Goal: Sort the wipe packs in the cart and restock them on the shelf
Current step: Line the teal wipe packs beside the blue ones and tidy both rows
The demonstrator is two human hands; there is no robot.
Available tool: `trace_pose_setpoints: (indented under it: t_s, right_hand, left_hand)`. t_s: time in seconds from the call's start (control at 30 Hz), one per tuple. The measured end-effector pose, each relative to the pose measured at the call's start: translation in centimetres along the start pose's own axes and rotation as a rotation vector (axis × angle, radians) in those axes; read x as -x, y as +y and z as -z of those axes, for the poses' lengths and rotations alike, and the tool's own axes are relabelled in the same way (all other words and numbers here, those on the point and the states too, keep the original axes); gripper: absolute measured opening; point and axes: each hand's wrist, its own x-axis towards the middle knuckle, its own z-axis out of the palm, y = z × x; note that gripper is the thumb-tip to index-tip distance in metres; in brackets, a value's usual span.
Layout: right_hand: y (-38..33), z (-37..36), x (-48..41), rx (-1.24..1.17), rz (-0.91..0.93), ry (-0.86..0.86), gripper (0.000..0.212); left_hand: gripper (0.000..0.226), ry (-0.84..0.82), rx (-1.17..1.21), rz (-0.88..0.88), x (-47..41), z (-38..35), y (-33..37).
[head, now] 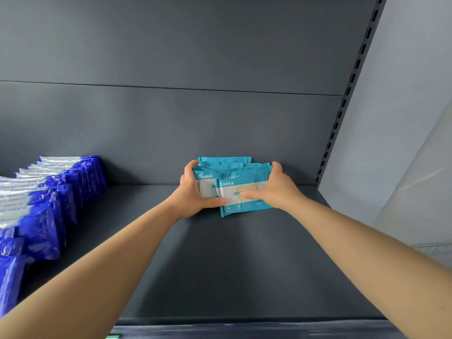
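A small stack of teal wipe packs stands on edge on the dark grey shelf, near the middle of the view and close to the back panel. The packs lean one behind another, and their teal top edges show in steps toward 12 o'clock. The front pack is white with teal bands. It sits lower than the rest and is tilted, its lower left corner pointing toward 7 o'clock.

Both bare arms reach in from 6 o'clock. The left hand holds the stack from the 9 o'clock side: its fingers curl over the top left corner and its thumb lies across the front, touching the front pack. The right hand holds the stack from the 3 o'clock side, its fingers curled over the top right corner and its thumb pressed flat on the face of the front pack. The stack is squeezed between the two hands.

At 9 o'clock from the stack, well apart from it, a long row of blue packs stands upright on the same shelf, running from the back panel toward 7 o'clock. At 2 o'clock a slotted metal post borders the back panel, with a pale wall beyond it.
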Motion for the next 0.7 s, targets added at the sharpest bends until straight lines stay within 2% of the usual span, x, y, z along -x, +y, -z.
trace_pose_setpoints:
  t_s: [0.1, 0.27, 0.47, 0.57, 0.7]
  right_hand:
    - [0.3, -0.9, -0.2, -0.083, 0.015, -0.041, 0.083]
    - [0.0, -1.3, 0.2, -0.115, 0.06, -0.018, 0.078]
    - [-1.3, -1.9, 1.6, -0.153, 0.126, 0.04, 0.079]
    - [-1.9, -2.2, 1.8, -0.156, 0.172, -0.008, 0.085]
    - [-1.7, -1.9, 1.3, -0.147, 0.159, -0.064, 0.093]
  left_hand:
    - [0.116, -0.048, 0.066, 0.001, -0.1, 0.2, 0.2]
    - [0.113, -0.131, 0.119, 0.027, -0.5, 1.0, -0.2]
    - [0.114, -0.161, 0.296, 0.079, -0.6, 1.1, 0.5]
    - [0.128, -0.157, 0.216, 0.067, -0.1, 0.7, 0.8]
    - [0.134, -0.13, 0.17, 0.048, -0.1, 1.2, 0.1]
